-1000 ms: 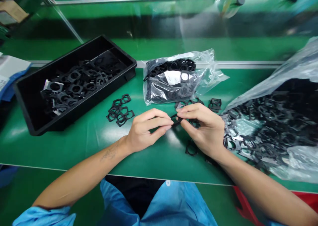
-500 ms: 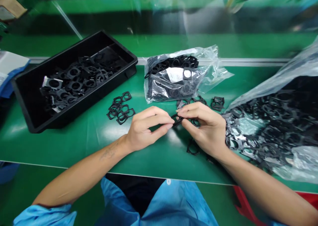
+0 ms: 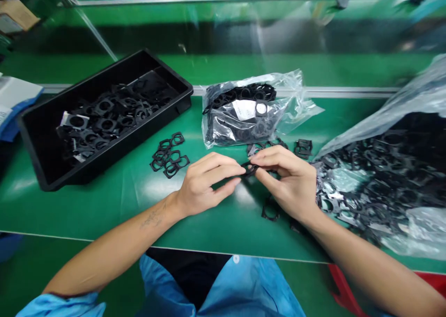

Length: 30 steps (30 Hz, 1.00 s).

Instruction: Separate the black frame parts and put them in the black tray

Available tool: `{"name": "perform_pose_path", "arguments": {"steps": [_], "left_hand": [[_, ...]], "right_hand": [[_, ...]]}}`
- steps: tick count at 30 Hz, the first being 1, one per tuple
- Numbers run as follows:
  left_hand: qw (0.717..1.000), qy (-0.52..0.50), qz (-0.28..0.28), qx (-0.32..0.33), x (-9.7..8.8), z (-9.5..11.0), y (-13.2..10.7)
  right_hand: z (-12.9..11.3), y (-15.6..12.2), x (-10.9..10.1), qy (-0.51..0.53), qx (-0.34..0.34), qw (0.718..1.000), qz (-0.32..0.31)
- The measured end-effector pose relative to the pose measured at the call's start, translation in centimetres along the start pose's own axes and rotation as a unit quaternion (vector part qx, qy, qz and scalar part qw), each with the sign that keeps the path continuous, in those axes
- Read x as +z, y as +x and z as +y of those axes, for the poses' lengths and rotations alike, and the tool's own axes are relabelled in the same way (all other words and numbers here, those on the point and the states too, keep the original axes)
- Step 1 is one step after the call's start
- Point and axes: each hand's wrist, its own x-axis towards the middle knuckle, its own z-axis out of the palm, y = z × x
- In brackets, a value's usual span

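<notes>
My left hand [image 3: 205, 182] and my right hand [image 3: 287, 180] meet over the green table [image 3: 114, 205]. Both pinch one small black plastic frame part [image 3: 249, 168] between their fingertips, just above the table top. A small pile of the same black frame parts [image 3: 169, 154] lies to the left of my left hand. One loose frame part [image 3: 269, 212] lies on the table under my right wrist. More loose parts [image 3: 302, 147] lie just beyond my right hand.
A black tray [image 3: 45, 168] with several frame parts stands at the left. A clear bag of parts [image 3: 251, 108] lies behind my hands. A large open plastic bag of parts [image 3: 383, 168] fills the right side. A metal rail [image 3: 348, 92] crosses the table's far side.
Both hands stay pinched on the same black part and have hardly moved; the fingers shift only slightly.
</notes>
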Motion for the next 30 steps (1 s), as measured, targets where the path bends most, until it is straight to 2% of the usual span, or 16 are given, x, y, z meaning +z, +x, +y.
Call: {"name": "perform_pose_path", "arguments": {"steps": [7, 12, 24, 30], "left_hand": [[1.0, -0.007, 0.021, 0.009, 0.17, -0.04, -0.08], [0.999, -0.003, 0.018, 0.038, 0.14, -0.09, -0.2], [0.999, -0.005, 0.039, 0.036, 0.23, 0.25, -0.12], [0.998, -0.014, 0.046, 0.034, 0.14, 0.52, -0.19]], "right_hand": [[0.04, -0.06, 0.02, 0.013, -0.005, 1.0, -0.013], [0.02, -0.06, -0.01, 0.03, -0.001, 0.999, -0.019], [-0.14, 0.07, 0.09, 0.118, 0.074, 0.989, -0.045], [-0.2, -0.22, 0.14, 0.131, 0.065, 0.988, -0.045]]}}
